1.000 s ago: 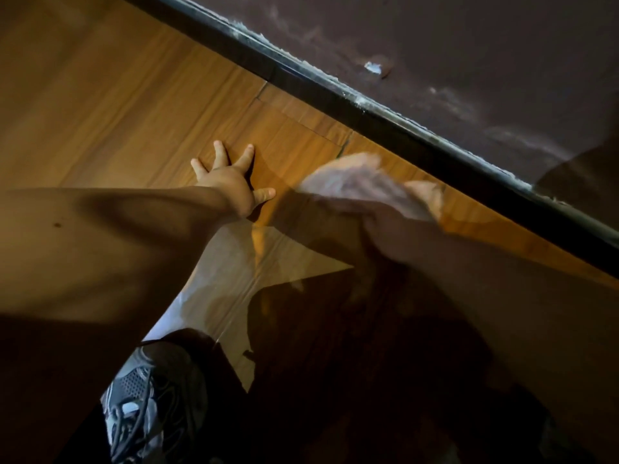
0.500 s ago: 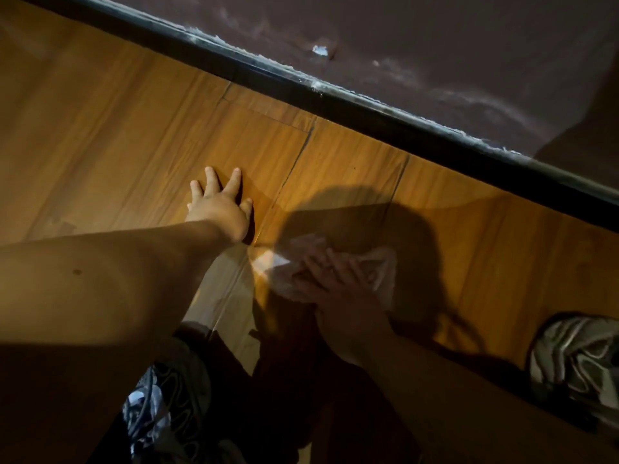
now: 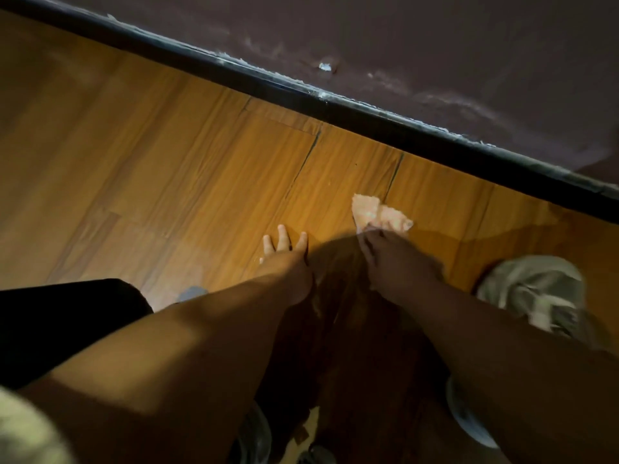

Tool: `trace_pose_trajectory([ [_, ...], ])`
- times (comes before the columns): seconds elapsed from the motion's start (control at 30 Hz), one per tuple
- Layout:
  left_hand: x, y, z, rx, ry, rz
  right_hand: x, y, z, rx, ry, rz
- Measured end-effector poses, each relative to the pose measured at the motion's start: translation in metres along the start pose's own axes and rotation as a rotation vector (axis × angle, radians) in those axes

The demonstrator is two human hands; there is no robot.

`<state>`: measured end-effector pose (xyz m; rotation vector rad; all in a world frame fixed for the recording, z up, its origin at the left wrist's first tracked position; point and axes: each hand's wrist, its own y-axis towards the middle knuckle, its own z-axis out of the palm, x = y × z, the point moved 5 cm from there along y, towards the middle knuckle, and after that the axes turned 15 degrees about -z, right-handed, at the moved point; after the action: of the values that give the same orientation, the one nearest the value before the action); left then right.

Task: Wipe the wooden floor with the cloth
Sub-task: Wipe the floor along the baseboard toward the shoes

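**Step in hand:** a wiping stroke over the floor [image 3: 167,162] boards next to the skirting [image 3: 368,119].

**State**
- The left hand [image 3: 284,251] is laid flat on the floor with fingers straight and spread wide. Nothing is held in it, and it is judged to serve as a prop.
- The right hand [image 3: 397,261] is set on the near edge of the cloth [image 3: 376,212]. It lies in shadow, so it cannot be told whether the cloth is pressed under flat fingers or pinched.
- The cloth lies on the floor, far of the right hand and near the skirting, over a seam between two boards. Most of it projects beyond the fingertips, crumpled.

**Procedure (judged)**
1. The cloth should be gathered under the palm, so that pressure is carried by the whole hand and not by the fingertips alone.
2. Strokes should be run along the board grain, overlapped, and taken right up to the skirting, where dirt is likely to be lodged.
3. Body weight should be borne on the left hand, so that the right arm is free to sweep.
4. The blurred pale shoe [image 3: 532,289], just right of the right arm, should be cleared before strokes are carried to the right.

**Risk:** a loose corner may fold under and a strip of floor may be missed.
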<state>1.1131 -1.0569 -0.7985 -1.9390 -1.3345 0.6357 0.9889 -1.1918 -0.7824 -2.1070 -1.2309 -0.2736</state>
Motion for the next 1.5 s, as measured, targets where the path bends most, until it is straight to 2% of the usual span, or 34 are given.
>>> trace_pose_trajectory([
  [0.07, -0.006, -0.006, 0.004, 0.003, -0.097, 0.082, 0.019, 0.001, 0.013, 0.006, 0.094, -0.065],
  [0.17, -0.017, -0.015, -0.011, -0.007, -0.125, 0.313, 0.037, 0.01, 0.01, -0.113, 0.81, 0.204],
  [0.2, -0.022, -0.015, -0.014, -0.016, -0.109, 0.348, 0.037, 0.013, 0.005, -0.124, 0.918, 0.212],
  [0.27, -0.021, -0.01, -0.025, -0.059, -0.05, 0.372, 0.04, 0.024, -0.005, -0.065, 0.977, 0.207],
  [0.3, -0.015, -0.009, -0.023, -0.092, -0.049, 0.374, 0.039, 0.027, -0.003, -0.023, 0.941, 0.188],
  [0.37, -0.004, -0.009, -0.023, -0.191, 0.043, 0.387, 0.032, 0.027, -0.007, -0.064, 0.885, 0.253],
  [0.43, 0.02, -0.006, -0.037, -0.377, 0.038, 0.22, 0.031, 0.033, -0.023, -0.139, 0.593, 0.254],
  [0.5, 0.036, 0.0, -0.057, -0.496, 0.028, 0.078, 0.028, 0.034, -0.035, -0.195, 0.334, 0.157],
  [0.57, 0.049, 0.002, -0.071, -0.58, 0.087, 0.021, 0.024, 0.031, -0.035, -0.161, 0.213, -0.003],
  [0.63, 0.063, 0.016, -0.063, -0.572, 0.129, -0.039, 0.011, 0.024, -0.02, -0.093, 0.14, -0.021],
  [0.73, 0.087, 0.031, -0.046, -0.466, -0.004, -0.134, 0.007, 0.031, -0.011, -0.093, 0.091, -0.003],
  [0.8, 0.076, 0.031, -0.031, -0.538, 0.067, -0.068, 0.019, 0.049, -0.013, -0.088, 0.057, -0.052],
  [0.87, 0.053, 0.008, -0.004, -0.589, -0.051, 0.114, 0.026, 0.054, -0.011, -0.003, -0.061, -0.098],
  [0.93, 0.051, 0.014, -0.001, -0.492, -0.045, 0.312, 0.034, 0.075, -0.009, 0.101, -0.173, -0.096],
  [0.97, 0.056, 0.02, -0.003, -0.501, 0.038, 0.399, 0.035, 0.075, -0.011, 0.117, -0.217, -0.099],
  [1.03, 0.095, 0.058, -0.026, -0.575, 0.112, 0.296, 0.043, 0.093, -0.013, 0.162, -0.241, -0.138],
  [1.07, 0.12, 0.074, -0.04, -0.599, 0.077, 0.112, 0.045, 0.093, -0.015, 0.164, -0.249, -0.153],
  [1.1, 0.149, 0.094, -0.052, -0.593, -0.03, -0.132, 0.049, 0.102, -0.017, 0.195, -0.248, -0.17],
  [1.17, 0.182, 0.101, -0.068, -0.573, -0.339, -0.501, 0.044, 0.098, -0.023, 0.187, -0.198, -0.161],
  [1.2, 0.197, 0.102, -0.078, -0.557, -0.48, -0.647, 0.054, 0.115, -0.025, 0.184, -0.178, -0.191],
  [1.23, 0.187, 0.095, -0.079, -0.549, -0.505, -0.664, 0.052, 0.116, -0.03, 0.158, -0.161, -0.186],
  [1.3, 0.168, 0.084, -0.076, -0.64, -0.418, -0.507, 0.065, 0.139, -0.036, 0.121, -0.171, -0.234],
  [1.33, 0.141, 0.07, -0.064, -0.675, -0.32, -0.334, 0.066, 0.143, -0.039, 0.104, -0.19, -0.241],
  [1.43, 0.077, 0.025, -0.001, -0.601, -0.132, 0.0, 0.075, 0.162, -0.04, 0.098, -0.224, -0.255],
  [1.5, 0.059, 0.014, 0.013, -0.582, -0.06, 0.191, 0.076, 0.169, -0.038, 0.118, -0.226, -0.234],
])
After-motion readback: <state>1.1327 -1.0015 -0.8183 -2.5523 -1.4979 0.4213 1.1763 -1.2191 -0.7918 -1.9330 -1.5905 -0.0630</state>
